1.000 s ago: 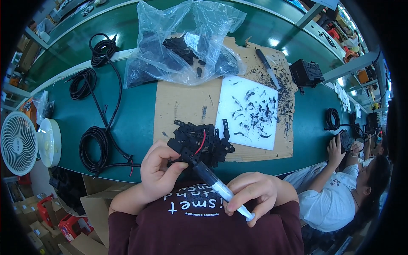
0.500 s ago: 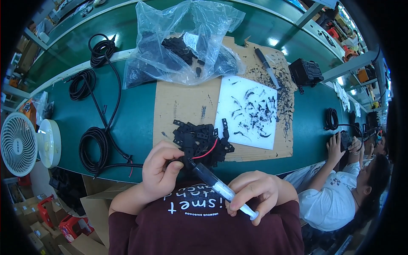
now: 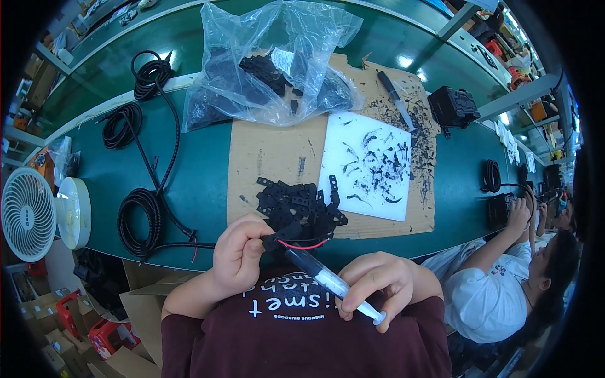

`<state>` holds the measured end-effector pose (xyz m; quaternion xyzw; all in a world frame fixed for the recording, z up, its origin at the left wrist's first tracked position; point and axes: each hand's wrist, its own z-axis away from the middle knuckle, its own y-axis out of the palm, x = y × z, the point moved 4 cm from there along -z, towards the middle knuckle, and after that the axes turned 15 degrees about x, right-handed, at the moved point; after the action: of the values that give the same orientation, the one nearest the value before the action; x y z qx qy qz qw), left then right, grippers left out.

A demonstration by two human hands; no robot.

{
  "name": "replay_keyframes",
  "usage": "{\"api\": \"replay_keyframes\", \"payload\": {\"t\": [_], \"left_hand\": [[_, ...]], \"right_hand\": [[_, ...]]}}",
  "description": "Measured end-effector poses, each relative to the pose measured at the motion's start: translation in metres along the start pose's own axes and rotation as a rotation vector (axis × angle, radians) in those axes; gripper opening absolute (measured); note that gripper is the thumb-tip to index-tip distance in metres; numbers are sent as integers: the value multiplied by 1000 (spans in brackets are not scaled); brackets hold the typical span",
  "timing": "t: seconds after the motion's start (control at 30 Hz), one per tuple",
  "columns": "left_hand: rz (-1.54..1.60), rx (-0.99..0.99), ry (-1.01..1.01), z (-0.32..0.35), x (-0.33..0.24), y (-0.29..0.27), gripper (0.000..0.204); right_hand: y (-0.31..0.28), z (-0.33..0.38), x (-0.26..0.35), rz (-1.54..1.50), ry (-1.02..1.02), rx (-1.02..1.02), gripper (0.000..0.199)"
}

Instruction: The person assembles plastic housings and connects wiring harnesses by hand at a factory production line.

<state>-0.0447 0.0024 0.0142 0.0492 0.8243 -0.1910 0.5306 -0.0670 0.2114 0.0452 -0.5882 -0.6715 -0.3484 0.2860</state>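
Observation:
My left hand [image 3: 238,251] is closed, its thumb and fingers pinching a small black part [image 3: 271,242] at the end of a black corrugated cable [image 3: 170,244]. A thin red wire [image 3: 302,246] sticks out of this part to the right. In my right hand [image 3: 378,282] lies a clear syringe [image 3: 318,273] with black filling, tilted so its tip end meets the held part. The thumb rests by the white plunger end [image 3: 379,318]. Just beyond my left hand is a pile of black flat pieces with holes [image 3: 296,203]. The syringe tip itself is hard to make out.
Cardboard [image 3: 277,142] covers the middle of the green bench, bearing a black-smeared white sheet [image 3: 340,135], another syringe [image 3: 396,101] and a clear bag [image 3: 227,82]. Coiled cables [image 3: 140,214] and a fan [image 3: 28,214] are left. A black box [image 3: 452,107] and a co-worker [image 3: 488,296] are right.
The held part has turned, and its red wire has swung down from pointing up and right to lying nearly level. My right hand and syringe have barely moved. The co-worker's hands have shifted.

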Motion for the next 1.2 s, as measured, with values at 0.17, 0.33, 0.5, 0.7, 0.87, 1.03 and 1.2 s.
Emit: {"api": "replay_keyframes", "payload": {"t": [0.17, 0.33, 0.5, 0.7, 0.87, 1.03, 1.2], "left_hand": [[80, 24, -32, 2, 3, 1, 23], [134, 65, -34, 3, 4, 3, 26], [393, 64, -134, 2, 5, 5, 28], [745, 83, -250, 3, 13, 4, 33], [801, 13, -306, 6, 15, 3, 33], [187, -65, -141, -2, 16, 2, 18], [93, 70, -107, -10, -7, 5, 15]], "right_hand": [[0, -1, 0, -9, -5, 8, 56], [0, 2, 0, -16, 2, 13, 57], [-9, 10, 12, 76, 111, -99, 55], [-31, 33, 28, 927, 1020, -356, 49], [-38, 48, 18, 1272, 1085, -482, 50], [-30, 2, -20, 1128, 904, -339, 46], [-20, -42, -72, 795, 609, -291, 29]]}}
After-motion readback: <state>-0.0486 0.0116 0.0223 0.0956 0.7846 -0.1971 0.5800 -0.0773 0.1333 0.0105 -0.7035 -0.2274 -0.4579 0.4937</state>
